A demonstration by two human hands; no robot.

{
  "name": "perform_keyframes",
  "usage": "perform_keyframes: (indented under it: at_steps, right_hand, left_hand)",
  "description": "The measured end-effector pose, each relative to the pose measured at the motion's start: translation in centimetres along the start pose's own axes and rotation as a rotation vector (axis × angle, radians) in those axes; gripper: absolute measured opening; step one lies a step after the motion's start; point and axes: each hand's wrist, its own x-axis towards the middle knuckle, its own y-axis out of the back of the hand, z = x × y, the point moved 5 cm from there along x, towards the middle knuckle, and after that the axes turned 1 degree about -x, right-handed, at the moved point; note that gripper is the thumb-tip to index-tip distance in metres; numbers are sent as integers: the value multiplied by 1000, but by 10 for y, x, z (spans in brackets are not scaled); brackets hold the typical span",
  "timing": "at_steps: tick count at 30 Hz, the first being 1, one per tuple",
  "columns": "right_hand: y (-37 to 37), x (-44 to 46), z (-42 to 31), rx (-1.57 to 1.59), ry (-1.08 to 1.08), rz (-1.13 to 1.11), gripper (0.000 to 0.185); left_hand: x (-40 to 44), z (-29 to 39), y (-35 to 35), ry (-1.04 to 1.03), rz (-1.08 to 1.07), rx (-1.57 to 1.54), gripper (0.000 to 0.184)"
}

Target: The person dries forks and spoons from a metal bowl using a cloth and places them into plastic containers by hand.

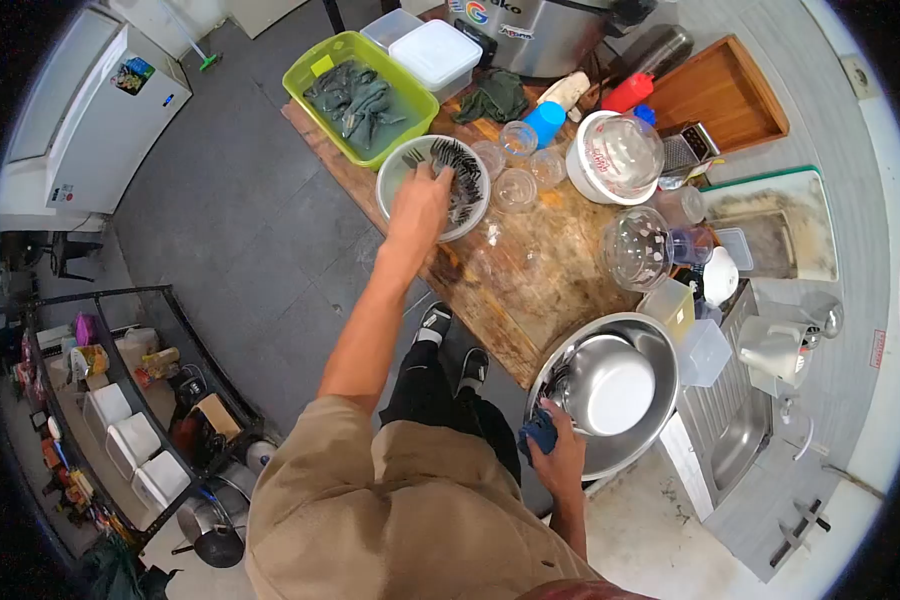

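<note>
My left hand (422, 205) reaches into a white round bowl (385, 190) of dark-tined forks (460, 160) on the wooden table. Its fingers are bent down among the forks; their tips are hidden, so whether they grip a fork is unclear. Bunched in my closed right hand (564, 452) is a dark blue cloth (540, 430), held at the near left rim of a large steel basin (655, 440). Inside the basin sit a round steel bowl with a white middle (618, 388) and some shiny cutlery (562, 380) along the left side.
A green tub (295, 85) with wet dark cloth in water stands beyond the fork bowl. Clear plastic cups (515, 188), a blue cup (544, 122), a white tub (582, 175) and a glass bowl (635, 250) crowd the table (540, 290). A steel sink (740, 450) lies right.
</note>
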Motion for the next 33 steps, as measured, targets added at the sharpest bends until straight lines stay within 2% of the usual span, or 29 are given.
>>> perform_keyframes:
  at_steps: [2, 3, 5, 6, 9, 13, 15, 17, 19, 22, 24, 26, 29, 31, 33]
  right_hand:
    - [1, 1, -3, 7, 37, 10, 68]
    - [-7, 5, 8, 56, 108, 48, 68]
    - [5, -9, 16, -23, 137, 45, 68]
    - [12, -18, 24, -18, 145, 51, 68]
    - [23, -30, 43, 127, 283, 129, 67]
    - [51, -54, 53, 309, 256, 239, 66]
    - [49, -58, 83, 500, 275, 286, 67]
    - [51, -61, 90, 568, 336, 319, 68]
    - [56, -69, 87, 838, 309, 284, 69]
    - [61, -80, 77, 987, 324, 288, 75]
    - [54, -82, 80, 930, 360, 296, 79]
    - [54, -87, 78, 868, 396, 303, 84]
    - [54, -98, 66, 934, 428, 275, 77]
    - [43, -97, 73, 945, 364, 272, 79]
    - [35, -95, 72, 949, 375, 265, 78]
  left_hand:
    - [-14, 7, 28, -113, 302, -129, 28]
    - [-23, 21, 56, -150, 367, -70, 28]
    - [-64, 54, 83, -400, 662, -181, 21]
    - [-83, 66, 85, -406, 670, -175, 21]
    - [-130, 96, 86, -480, 647, -304, 21]
    - [-196, 150, 55, -283, 291, -513, 21]
    - [-231, 168, 17, -252, 184, -601, 23]
    - [-266, 199, -7, -256, -3, -562, 22]
    - [-296, 222, -27, -320, -142, -491, 21]
    - [-330, 245, -40, -504, -198, -550, 16]
    - [-346, 252, -41, -589, -222, -564, 19]
    - [-356, 251, -41, -591, -187, -566, 21]
    - [-365, 249, -28, -612, -131, -602, 22]
    - [-372, 245, -19, -628, -95, -633, 21]
    - [-378, 236, -17, -502, -132, -624, 18]
